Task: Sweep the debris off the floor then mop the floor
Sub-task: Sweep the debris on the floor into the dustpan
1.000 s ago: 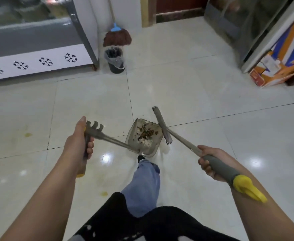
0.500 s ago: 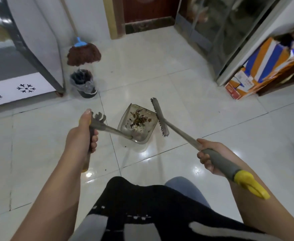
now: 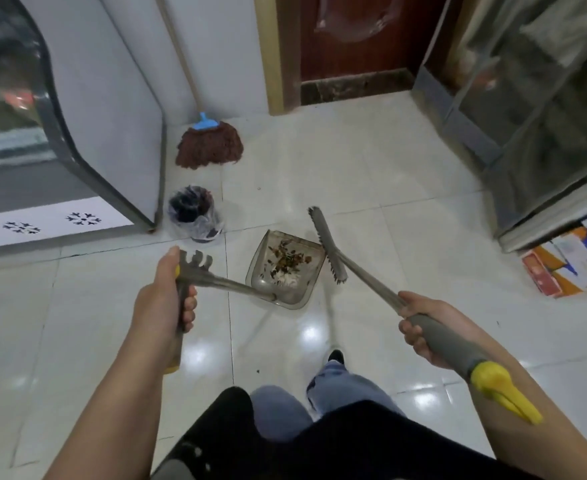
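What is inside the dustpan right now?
The dustpan holds a small heap of brown, leafy debris with some pale bits near its back. Whatever lies beneath the heap is covered.

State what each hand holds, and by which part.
Left hand grips the dustpan by its handle's upper end. Right hand grips the broom at the grey grip on its handle.

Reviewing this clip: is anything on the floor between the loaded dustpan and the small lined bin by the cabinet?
Nothing visible does. The dustpan, holding debris and held by the left hand, sits to the right of the bin, with only bare tile between them. The broom, in the right hand, lies on the dustpan's far side.
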Demonstrator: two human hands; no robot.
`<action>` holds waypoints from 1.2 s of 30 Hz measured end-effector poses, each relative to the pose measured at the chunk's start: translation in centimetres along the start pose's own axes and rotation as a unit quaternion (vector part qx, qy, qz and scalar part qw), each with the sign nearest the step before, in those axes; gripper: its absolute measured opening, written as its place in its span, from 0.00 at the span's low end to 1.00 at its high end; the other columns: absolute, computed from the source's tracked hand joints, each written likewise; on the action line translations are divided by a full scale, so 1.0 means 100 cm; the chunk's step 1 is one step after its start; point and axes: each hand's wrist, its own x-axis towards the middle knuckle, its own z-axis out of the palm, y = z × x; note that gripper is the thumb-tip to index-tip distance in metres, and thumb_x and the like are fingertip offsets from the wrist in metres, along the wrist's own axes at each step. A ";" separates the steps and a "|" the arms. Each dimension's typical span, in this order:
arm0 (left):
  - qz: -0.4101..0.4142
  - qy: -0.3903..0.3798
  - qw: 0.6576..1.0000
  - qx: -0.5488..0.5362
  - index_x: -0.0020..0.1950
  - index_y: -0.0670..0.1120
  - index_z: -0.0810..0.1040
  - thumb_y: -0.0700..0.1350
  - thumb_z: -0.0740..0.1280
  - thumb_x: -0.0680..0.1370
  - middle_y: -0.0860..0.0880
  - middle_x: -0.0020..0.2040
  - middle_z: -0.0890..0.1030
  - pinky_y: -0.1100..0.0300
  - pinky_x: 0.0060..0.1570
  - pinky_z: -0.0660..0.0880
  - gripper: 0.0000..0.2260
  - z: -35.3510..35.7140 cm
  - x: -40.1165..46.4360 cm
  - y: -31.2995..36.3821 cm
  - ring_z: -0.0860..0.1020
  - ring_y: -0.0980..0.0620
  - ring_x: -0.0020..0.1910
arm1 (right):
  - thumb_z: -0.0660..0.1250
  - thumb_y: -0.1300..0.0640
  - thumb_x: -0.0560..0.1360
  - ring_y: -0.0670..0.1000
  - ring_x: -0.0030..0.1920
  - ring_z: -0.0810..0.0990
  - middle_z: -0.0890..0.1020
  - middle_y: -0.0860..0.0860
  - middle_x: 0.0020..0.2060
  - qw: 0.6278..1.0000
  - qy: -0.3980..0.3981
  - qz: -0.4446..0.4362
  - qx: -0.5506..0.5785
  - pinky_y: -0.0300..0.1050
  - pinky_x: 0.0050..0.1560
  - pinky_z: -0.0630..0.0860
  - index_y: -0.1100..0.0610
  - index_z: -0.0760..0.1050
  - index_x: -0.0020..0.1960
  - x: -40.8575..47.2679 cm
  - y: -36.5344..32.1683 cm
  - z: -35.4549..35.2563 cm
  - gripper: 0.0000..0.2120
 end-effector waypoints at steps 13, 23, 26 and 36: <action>-0.034 0.064 0.996 -0.048 0.32 0.43 0.71 0.65 0.60 0.72 0.49 0.25 0.69 0.59 0.27 0.64 0.25 0.118 0.127 0.117 0.65 0.52 0.24 | 0.57 0.65 0.77 0.45 0.15 0.69 0.70 0.52 0.19 0.985 -0.025 0.069 -0.158 0.30 0.16 0.67 0.57 0.56 0.74 0.145 -0.252 0.057 0.26; -0.066 0.089 0.990 -0.082 0.30 0.44 0.73 0.69 0.61 0.68 0.51 0.22 0.71 0.61 0.26 0.66 0.27 0.199 0.196 0.192 0.67 0.54 0.22 | 0.56 0.66 0.77 0.46 0.15 0.68 0.70 0.53 0.19 0.964 -0.069 0.110 -0.231 0.31 0.16 0.66 0.58 0.61 0.71 0.228 -0.406 0.101 0.22; -0.081 0.085 0.991 -0.064 0.30 0.44 0.72 0.73 0.60 0.62 0.51 0.23 0.71 0.61 0.27 0.66 0.30 0.232 0.207 0.204 0.67 0.54 0.22 | 0.55 0.68 0.77 0.47 0.14 0.67 0.67 0.54 0.21 0.956 -0.074 0.111 -0.260 0.30 0.16 0.64 0.59 0.69 0.61 0.273 -0.444 0.109 0.14; -0.186 0.160 0.964 -0.099 0.30 0.42 0.73 0.67 0.60 0.70 0.49 0.22 0.72 0.61 0.27 0.67 0.27 0.315 0.217 0.264 0.68 0.52 0.21 | 0.54 0.64 0.79 0.44 0.12 0.66 0.67 0.51 0.15 0.865 -0.065 0.209 -0.452 0.28 0.14 0.63 0.60 0.65 0.37 0.369 -0.570 0.150 0.11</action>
